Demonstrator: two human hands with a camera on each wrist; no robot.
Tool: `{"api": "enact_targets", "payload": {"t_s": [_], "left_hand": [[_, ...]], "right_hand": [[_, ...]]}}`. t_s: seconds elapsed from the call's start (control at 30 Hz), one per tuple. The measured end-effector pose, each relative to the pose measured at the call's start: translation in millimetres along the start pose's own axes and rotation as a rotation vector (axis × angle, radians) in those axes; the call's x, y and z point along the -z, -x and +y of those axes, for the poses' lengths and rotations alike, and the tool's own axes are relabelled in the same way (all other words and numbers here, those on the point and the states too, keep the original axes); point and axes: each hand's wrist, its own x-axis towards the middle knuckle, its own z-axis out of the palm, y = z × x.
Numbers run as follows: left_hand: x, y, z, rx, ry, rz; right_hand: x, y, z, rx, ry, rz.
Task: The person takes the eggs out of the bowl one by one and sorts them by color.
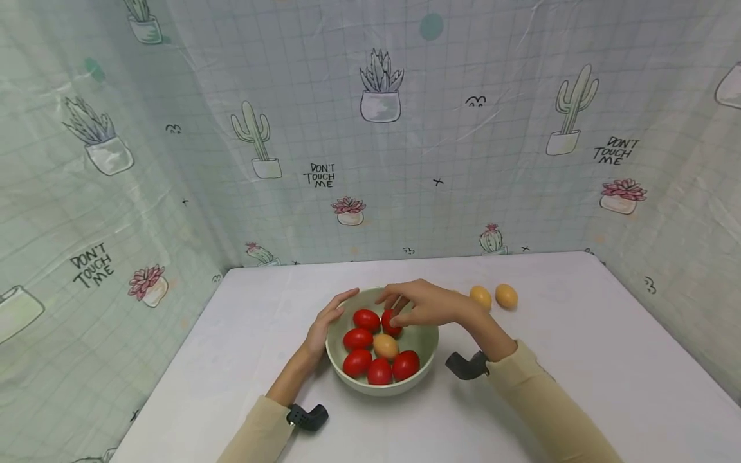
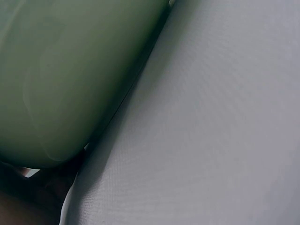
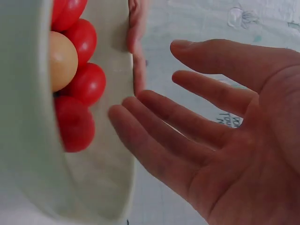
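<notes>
A pale green bowl (image 1: 428,360) holds several glossy red egg-shaped pieces (image 1: 357,363) and one yellow-orange egg-shaped piece (image 1: 386,346) among them. My left hand (image 1: 320,331) holds the bowl at its left side, with fingers at the rim; in the left wrist view it is mostly dark below the bowl's outer wall (image 2: 70,84). My right hand (image 1: 425,303) is above the bowl's right back part, over a red piece. In the right wrist view that right hand (image 3: 225,136) has its fingers spread and relaxed, with nothing in it.
Behind my right hand, yellow-orange egg-shaped pieces (image 1: 506,296) lie on the white table (image 1: 550,321), one partly hidden by the hand. A patterned cloth (image 1: 440,161) hangs at the back and both sides. Each wrist carries a black camera (image 1: 308,417).
</notes>
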Motion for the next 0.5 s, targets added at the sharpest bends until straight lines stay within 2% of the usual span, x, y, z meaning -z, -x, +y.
{"api": "enact_targets", "payload": {"t_s": [0.2, 0.5], "left_hand": [[1.6, -0.7, 0.3, -0.006, 0.004, -0.01], [2.2, -1.6, -0.7, -0.023, 0.034, -0.028]], "right_hand": [[-6, -25.2, -2, -0.083, -0.097, -0.14], [-16, -44.3, -5, -0.202, -0.029, -0.25]]}}
